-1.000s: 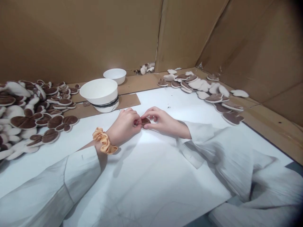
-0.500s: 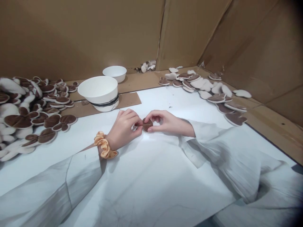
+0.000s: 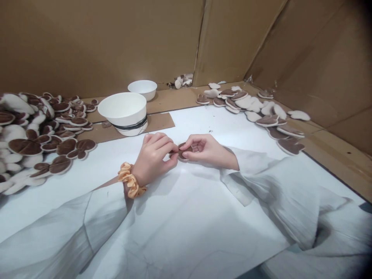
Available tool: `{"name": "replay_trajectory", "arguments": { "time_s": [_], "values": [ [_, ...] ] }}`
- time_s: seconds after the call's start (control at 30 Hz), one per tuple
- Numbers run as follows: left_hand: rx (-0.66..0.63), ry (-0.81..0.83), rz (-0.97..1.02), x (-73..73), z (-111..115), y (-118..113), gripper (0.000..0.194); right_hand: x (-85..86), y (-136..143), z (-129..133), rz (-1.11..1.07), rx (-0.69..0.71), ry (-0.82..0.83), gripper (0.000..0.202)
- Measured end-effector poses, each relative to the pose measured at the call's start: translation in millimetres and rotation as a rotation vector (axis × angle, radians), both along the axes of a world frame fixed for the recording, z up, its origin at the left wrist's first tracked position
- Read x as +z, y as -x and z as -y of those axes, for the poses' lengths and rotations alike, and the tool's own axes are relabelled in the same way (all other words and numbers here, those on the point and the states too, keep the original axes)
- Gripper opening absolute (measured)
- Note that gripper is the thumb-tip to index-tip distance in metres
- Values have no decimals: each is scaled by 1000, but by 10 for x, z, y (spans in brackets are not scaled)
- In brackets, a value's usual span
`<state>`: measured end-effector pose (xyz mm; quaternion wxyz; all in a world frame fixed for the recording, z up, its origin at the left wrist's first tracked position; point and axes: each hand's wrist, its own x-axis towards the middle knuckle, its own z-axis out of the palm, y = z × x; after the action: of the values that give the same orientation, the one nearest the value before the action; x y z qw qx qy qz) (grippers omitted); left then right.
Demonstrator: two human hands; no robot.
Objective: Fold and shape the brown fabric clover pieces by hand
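Note:
A small brown plush fabric piece (image 3: 183,155) is pinched between my two hands, just above the white table surface. My left hand (image 3: 157,154), with a peach scrunchie (image 3: 131,180) at the wrist, closes thumb and forefinger on the piece's left end. On the opposite end, the thumb and forefinger of my right hand (image 3: 209,150) grip it too. The fingers cover much of the piece. Behind my left hand stands a white bowl (image 3: 122,107) on an upturned cup-like base (image 3: 130,131) wound with black cord.
A large heap of brown-and-white plush pieces (image 3: 59,164) lies at the left. More such pieces (image 3: 267,121) are spread at the back right. A second white bowl (image 3: 142,93) sits behind the first. Cardboard walls (image 3: 101,42) close off the back and right.
The brown piece has turned and shows less of its face; my right fingers have shifted over it. My left hand stays pinched on its end. The whole view has shifted slightly.

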<state>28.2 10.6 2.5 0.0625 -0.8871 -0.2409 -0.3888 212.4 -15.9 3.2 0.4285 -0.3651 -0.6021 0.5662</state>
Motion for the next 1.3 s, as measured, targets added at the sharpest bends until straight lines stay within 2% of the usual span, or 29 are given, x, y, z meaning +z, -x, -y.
{"name": "replay_trajectory", "arguments": {
  "time_s": [0.07, 0.23, 0.5, 0.6, 0.8, 0.87, 1.07, 1.3],
  "values": [
    [7, 2, 9, -2, 4, -12, 6, -3, 8, 2, -6, 12, -26, 10],
    [20, -18, 18, -13, 26, -26, 7, -5, 41, 31, 9, 54, -87, 23],
    [-9, 27, 40, -9, 55, -24, 7, -2, 54, 51, 31, -27, -8, 14],
    [-44, 183, 91, -5, 65, -20, 5, 11, 54, 47, -18, -39, 58, 14],
    [-84, 685, 177, 3, 119, -22, 8, 26, 45, 36, -62, -92, 105, 15],
    [-75, 789, 205, 8, 137, -31, 6, 22, 45, 33, -81, -102, 122, 14],
    [-63, 849, 329, 4, 145, -51, 6, 1, 48, 35, -113, -136, 157, 15],
    [-67, 979, 379, 10, 166, -64, 12, 13, 57, 41, -133, -181, 182, 21]
  ]
}}
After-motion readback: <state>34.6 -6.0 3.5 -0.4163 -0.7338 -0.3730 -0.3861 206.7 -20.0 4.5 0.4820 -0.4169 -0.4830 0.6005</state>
